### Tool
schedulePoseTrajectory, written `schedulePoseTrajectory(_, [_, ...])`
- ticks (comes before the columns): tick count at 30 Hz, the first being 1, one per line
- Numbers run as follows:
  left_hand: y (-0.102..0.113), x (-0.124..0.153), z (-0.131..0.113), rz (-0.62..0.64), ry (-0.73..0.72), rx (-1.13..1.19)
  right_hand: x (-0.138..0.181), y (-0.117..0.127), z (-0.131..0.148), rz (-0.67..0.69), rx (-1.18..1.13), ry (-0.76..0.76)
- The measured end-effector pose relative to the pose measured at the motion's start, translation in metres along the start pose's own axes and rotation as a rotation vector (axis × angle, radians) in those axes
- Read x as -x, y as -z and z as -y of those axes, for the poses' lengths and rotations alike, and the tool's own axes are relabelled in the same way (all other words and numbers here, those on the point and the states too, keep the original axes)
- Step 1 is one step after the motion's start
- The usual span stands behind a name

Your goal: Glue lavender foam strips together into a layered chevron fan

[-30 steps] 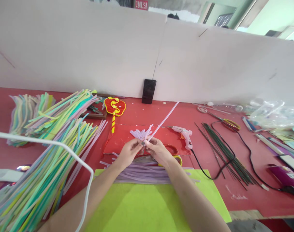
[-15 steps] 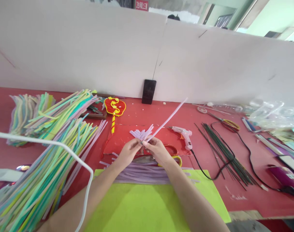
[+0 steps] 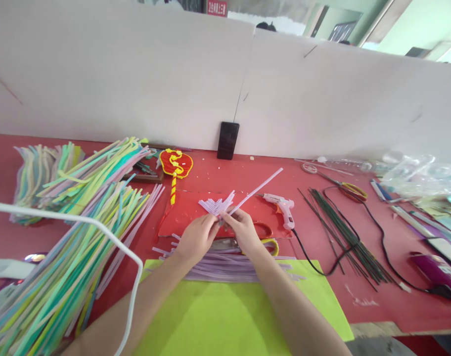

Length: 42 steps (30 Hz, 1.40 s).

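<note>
End of lilac strip (image 3: 257, 190) hidden by hands (image 3: 196, 238); colourful bundle (image 3: 64, 267) cut off left

Pipe cleaners (image 3: 88, 237) lie left of the left hand (image 3: 198, 238), a glue gun (image 3: 285, 206) right of the right hand (image 3: 245, 231).

- A flat red tabletop (image 3: 206, 174) spans the frame from left edge to right edge.
- A large heap of pastel, multicoloured fuzzy stems (image 3: 73, 257) sprawls over its left side.
- A rounded red ornament with yellow trim and a striped stick (image 3: 183, 167) lies left of centre.
- A thin, flat red board (image 3: 181, 210) lies mid-frame, with a pale pink glue gun (image 3: 285, 207) at its right end.
- A smooth lime-green sheet (image 3: 225, 321) covers the lower centre.
- Thin dark-green straight stems (image 3: 340, 237) lie right of centre.
- Crumpled clear plastic pieces (image 3: 414, 170) sit towards the right edge, a shiny magenta object (image 3: 436, 271) below them.
</note>
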<state>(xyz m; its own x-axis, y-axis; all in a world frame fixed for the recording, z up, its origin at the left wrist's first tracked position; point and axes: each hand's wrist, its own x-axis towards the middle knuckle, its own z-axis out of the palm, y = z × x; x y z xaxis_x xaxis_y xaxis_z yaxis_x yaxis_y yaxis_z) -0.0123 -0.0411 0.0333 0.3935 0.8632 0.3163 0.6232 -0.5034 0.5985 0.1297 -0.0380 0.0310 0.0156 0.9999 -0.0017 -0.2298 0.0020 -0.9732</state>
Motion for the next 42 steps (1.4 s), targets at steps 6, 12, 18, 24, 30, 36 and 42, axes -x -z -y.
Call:
schedulePoseTrajectory(6, [0.003, 0.0, 0.002, -0.082, -0.215, -0.429, 0.002, -0.006, -0.001, -0.054, -0.133, -0.073])
schedulePoseTrajectory(12, [0.005, -0.002, 0.0, -0.078, -0.285, -0.541, 0.004, -0.01, 0.002, -0.085, -0.252, -0.147])
schedulePoseTrajectory(18, [0.005, 0.0, -0.002, -0.108, -0.286, -0.607, 0.006, -0.012, 0.002, -0.076, -0.317, -0.177])
schedulePoseTrajectory(24, [0.003, 0.001, -0.002, -0.083, -0.248, -0.595, 0.005, -0.012, 0.001, -0.084, -0.317, -0.176])
schedulePoseTrajectory(30, [0.001, 0.001, -0.001, -0.059, -0.211, -0.558, 0.006, -0.013, 0.002, -0.08, -0.306, -0.172])
schedulePoseTrajectory(36, [0.001, 0.001, -0.003, -0.043, -0.14, -0.405, 0.005, -0.011, 0.004, -0.071, -0.143, -0.096])
schedulePoseTrajectory(42, [-0.002, 0.003, -0.006, -0.005, 0.068, -0.099, 0.005, -0.004, 0.004, 0.024, 0.051, 0.002])
